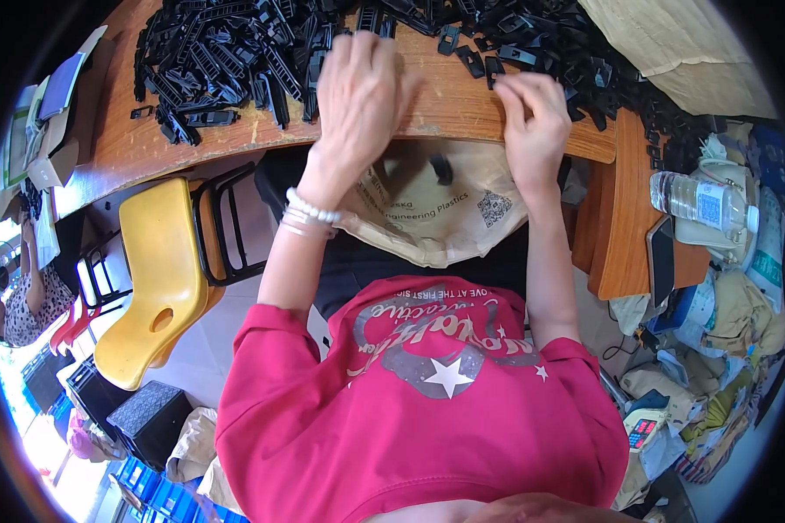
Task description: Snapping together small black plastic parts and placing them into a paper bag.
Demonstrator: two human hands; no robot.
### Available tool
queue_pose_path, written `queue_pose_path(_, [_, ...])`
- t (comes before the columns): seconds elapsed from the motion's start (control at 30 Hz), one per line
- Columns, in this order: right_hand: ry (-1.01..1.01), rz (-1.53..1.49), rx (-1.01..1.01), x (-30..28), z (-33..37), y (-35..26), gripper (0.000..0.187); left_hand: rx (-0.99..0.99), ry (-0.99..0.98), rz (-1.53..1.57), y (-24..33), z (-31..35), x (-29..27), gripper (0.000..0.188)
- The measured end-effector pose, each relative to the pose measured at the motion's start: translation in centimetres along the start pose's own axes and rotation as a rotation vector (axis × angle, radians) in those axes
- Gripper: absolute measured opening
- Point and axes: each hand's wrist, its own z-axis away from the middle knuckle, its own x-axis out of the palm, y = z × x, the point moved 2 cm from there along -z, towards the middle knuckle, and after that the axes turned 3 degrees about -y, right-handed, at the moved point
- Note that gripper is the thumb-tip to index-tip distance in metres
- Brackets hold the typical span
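My left hand [362, 96], with a bead bracelet on its wrist, is over the near side of a pile of long, ladder-like black plastic parts [222, 65]. Motion blurs it, and its fingertips are hidden, so a hold cannot be made out. At the table edge my right hand [536, 113] has thumb and fingers drawn together beside small black plastic clips [494, 68]; what is between them is unclear. Below both hands a paper sack [419, 235] gapes open at my lap. One blurred black piece [442, 168] shows inside the sack's mouth, apart from either hand.
More black parts [576, 52] spread across the wooden table [449, 113] on the right, next to a large paper bag [689, 52]. A plastic bottle [702, 200] and a phone [661, 261] are further right. A yellow chair [161, 261] stands left; another person [35, 296] is beyond it.
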Motion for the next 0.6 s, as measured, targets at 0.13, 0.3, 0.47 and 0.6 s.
queue_pose_path(0.13, [-0.048, 0.320, -0.003, 2.1, -1.2, 0.6, 0.018, -0.016, -0.030, -0.147, -0.7, -0.4, 1.8, 0.016])
queue_pose_path(0.3, [0.002, 0.010, 0.162, 0.5, -0.2, 0.1, 0.015, 0.021, -0.033, 0.007, 1.1, 2.0, 1.6, 0.015])
queue_pose_path(0.47, [-0.111, -0.371, 0.280, -0.4, 1.9, 0.0, 0.023, 0.066, -0.013, 0.229, 0.6, 3.6, 1.3, 0.019])
queue_pose_path(0.6, [-0.134, -0.049, 0.164, -2.2, 2.9, 0.0, 0.025, -0.040, -0.079, 0.506, 0.5, 3.3, 0.8, 0.022])
